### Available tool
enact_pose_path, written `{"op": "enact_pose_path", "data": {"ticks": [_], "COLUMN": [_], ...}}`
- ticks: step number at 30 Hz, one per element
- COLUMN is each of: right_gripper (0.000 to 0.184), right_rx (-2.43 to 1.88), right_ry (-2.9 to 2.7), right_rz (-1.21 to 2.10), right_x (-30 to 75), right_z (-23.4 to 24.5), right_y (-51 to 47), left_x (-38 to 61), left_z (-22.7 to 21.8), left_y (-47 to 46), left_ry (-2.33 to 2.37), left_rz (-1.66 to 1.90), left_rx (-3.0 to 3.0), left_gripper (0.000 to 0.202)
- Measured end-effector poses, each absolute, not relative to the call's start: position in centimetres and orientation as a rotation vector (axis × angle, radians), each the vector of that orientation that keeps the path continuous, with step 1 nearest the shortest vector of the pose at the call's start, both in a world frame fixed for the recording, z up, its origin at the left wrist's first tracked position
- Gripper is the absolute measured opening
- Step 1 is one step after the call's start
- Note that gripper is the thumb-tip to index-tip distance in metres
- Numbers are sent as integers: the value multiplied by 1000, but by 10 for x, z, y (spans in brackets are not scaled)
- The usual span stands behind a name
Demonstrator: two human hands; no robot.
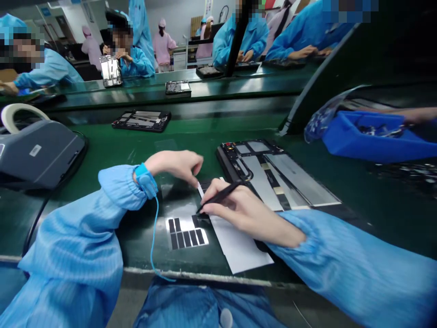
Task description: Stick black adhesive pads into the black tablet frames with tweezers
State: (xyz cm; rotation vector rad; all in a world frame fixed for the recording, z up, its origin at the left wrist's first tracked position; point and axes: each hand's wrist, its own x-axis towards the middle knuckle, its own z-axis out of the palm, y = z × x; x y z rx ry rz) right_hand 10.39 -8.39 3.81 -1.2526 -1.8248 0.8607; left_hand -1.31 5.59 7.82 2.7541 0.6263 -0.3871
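Observation:
My right hand [235,205] is closed around slim black tweezers [221,195], their tip pointing down and left. Right at that tip lies a small black piece [199,221]; whether the tweezers grip it I cannot tell. Below it rests a clear sheet of black rectangular stickers [187,238], with a gap in its top row. A white sheet [241,248] lies partly under my right hand. My left hand [177,165], wearing a blue wrist strap [145,180], has curled fingers, with the thumb at the white sheet's upper corner. What its fingertips hold is hidden.
An opened tablet-like device [273,171] lies right of my hands, another [141,120] farther back. A grey tape dispenser [39,148] stands left. A blue bin [372,136] of small parts is at right, another person's hand at it. Co-workers sit across the bench.

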Motion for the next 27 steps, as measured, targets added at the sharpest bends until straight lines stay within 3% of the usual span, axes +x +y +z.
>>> {"op": "enact_pose_path", "data": {"ticks": [4,7,13,20,27], "right_gripper": [15,15,23,36,37], "right_rx": [-1241,-1260,-1307,-1302,-1267], "right_ry": [-1846,-1827,-1801,-1886,-1688], "right_rz": [920,943,943,826,813], "right_x": [102,103,105,110,113], "right_z": [29,27,23,13,42], "right_y": [-71,-71,-76,-70,-75], "left_x": [-10,-5,-5,0,-5], "left_z": [75,67,59,56,56], "left_y": [49,46,45,43,47], "left_ry": [750,796,776,897,778], "left_rz": [-841,-838,-782,-696,-781], "left_rx": [2642,2634,2610,2452,2594], "left_gripper": [36,45,85,75,82]}}
